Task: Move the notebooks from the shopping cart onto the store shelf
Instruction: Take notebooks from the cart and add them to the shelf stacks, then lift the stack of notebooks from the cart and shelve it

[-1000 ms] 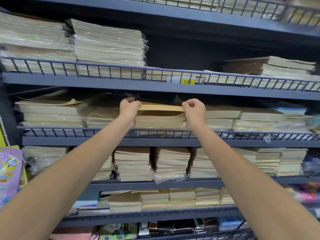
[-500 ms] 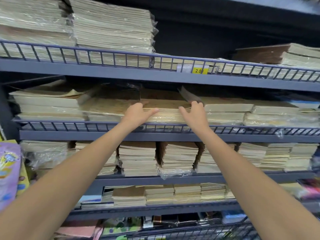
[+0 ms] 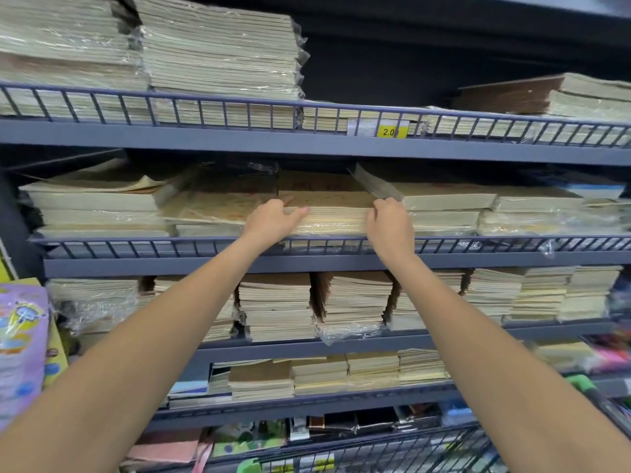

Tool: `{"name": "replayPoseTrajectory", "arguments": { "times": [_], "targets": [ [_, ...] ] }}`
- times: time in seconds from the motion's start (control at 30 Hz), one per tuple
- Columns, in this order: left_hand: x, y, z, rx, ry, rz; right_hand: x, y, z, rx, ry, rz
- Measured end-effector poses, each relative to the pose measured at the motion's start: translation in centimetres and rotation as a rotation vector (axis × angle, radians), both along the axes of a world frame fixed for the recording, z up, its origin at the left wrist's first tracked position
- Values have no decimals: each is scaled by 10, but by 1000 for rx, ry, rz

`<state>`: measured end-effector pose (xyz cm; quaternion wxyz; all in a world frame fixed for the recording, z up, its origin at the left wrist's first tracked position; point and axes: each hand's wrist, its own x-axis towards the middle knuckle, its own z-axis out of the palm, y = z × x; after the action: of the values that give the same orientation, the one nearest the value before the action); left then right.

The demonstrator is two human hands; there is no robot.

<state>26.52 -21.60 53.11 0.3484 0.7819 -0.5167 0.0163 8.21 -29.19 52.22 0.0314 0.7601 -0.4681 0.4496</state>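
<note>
A stack of tan-covered notebooks (image 3: 333, 216), wrapped in clear film, lies on the grey middle shelf (image 3: 170, 264) behind its wire rail. My left hand (image 3: 273, 218) lies flat against the stack's front left corner, fingers stretched over its top edge. At the stack's right side my right hand (image 3: 389, 223) touches it with bent fingers. Neither hand lifts or grips the stack. The wire rim of the shopping cart (image 3: 392, 452) shows at the bottom edge; its contents are hidden.
More notebook stacks sit close on both sides (image 3: 102, 206) (image 3: 444, 203) and fill the shelves above and below. A yellow price tag (image 3: 391, 132) hangs on the upper rail. Purple packets (image 3: 20, 336) stand at the left.
The stack went from held above the rail to lying on the shelf. Both hands let go and now press against its sides. The camera moved closer and tilted up.
</note>
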Motion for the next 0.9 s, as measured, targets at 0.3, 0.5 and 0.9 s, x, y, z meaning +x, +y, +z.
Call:
{"name": "replayPoseTrajectory", "arguments": {
  "times": [0.3, 0.5, 0.9],
  "targets": [
    [-31, 17, -14, -189, -77, 167, -40, 14, -5, 117, -45, 167],
    [-75, 28, -26, -244, 130, 196, -84, 28, -22, 201, -71, 234],
    [-227, 64, -132, -11, 762, 32, -211, 46, -130, 558, 3, 311]
  ]
}}
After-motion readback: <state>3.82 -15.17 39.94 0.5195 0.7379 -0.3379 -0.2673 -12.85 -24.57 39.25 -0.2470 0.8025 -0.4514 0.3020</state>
